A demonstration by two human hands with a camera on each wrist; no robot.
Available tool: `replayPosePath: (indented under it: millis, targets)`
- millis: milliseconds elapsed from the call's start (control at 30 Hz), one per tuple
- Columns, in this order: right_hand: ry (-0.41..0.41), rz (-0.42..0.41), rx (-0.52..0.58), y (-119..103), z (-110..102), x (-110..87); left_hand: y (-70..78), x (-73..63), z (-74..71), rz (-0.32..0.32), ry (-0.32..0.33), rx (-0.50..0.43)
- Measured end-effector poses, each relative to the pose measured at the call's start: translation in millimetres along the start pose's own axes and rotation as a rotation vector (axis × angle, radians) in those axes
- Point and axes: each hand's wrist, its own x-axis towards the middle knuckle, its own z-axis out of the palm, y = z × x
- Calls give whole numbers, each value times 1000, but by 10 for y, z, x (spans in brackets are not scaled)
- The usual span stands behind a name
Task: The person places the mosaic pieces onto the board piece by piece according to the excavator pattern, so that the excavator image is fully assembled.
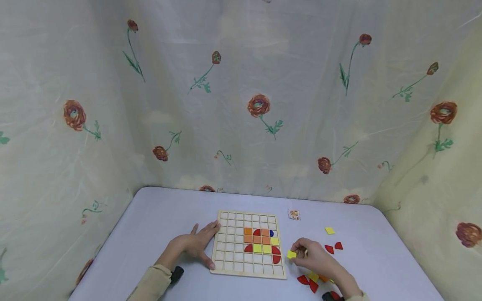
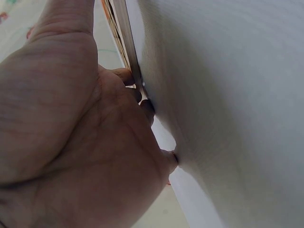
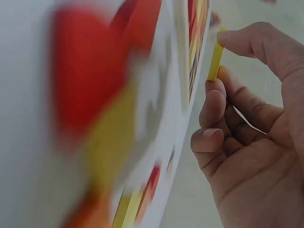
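Observation:
A wooden grid board (image 1: 229,266) lies on the table, with orange and yellow squares, red quarter-circle pieces and one blue piece (image 1: 271,233) set in cells on its right half. My left hand (image 1: 197,243) rests at the board's left edge, fingers spread; in the left wrist view its fingers and thumb touch the board's side. Just off the board's right edge, my right hand (image 1: 310,255) pinches a yellow square tile (image 1: 291,254) between thumb and fingertips. The right wrist view shows that yellow tile (image 3: 216,61) edge-on, held above the table.
Loose red, yellow and orange pieces (image 1: 313,276) lie below my right hand. Two red pieces (image 1: 329,249) and a yellow square (image 1: 329,230) lie farther right. A small printed card (image 1: 294,214) sits beyond the board's upper right corner. Flowered curtain (image 1: 241,138) surrounds the table.

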Motion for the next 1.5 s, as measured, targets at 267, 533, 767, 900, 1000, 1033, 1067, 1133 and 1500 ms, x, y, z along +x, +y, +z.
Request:
replayPosePath:
  millis: [267,533,767,900,1000,1033,1067,1133,1500]
  targets:
    - [-96,-234,-65,-308,302,219,-18,11,18,1,0,2]
    - [-141,-283,-115,-335,379,300,-13,2,-3,9,5,-4]
    - [-162,-297,-96,-351,366,287,24,-6,-12,2,3,2]
    - [-169,-257,-111,-349,376,274,38,-20,-15,2,2,-2]
    - [-160,-251,-130,-351,381,261,48,-30,-22,-1,4,-8]
    - [-152,-257,-136,-352,381,259,48,-33,-25,-1,4,-9]
    - [-142,-262,-135,-351,376,252,48,-35,-27,0,4,-12]
    - [-121,-249,-120,-341,355,228,48,-36,-26,3,2,-12]
    - [-56,65,-2,37,-133,-62,44,-39,-27,7,8,-18]
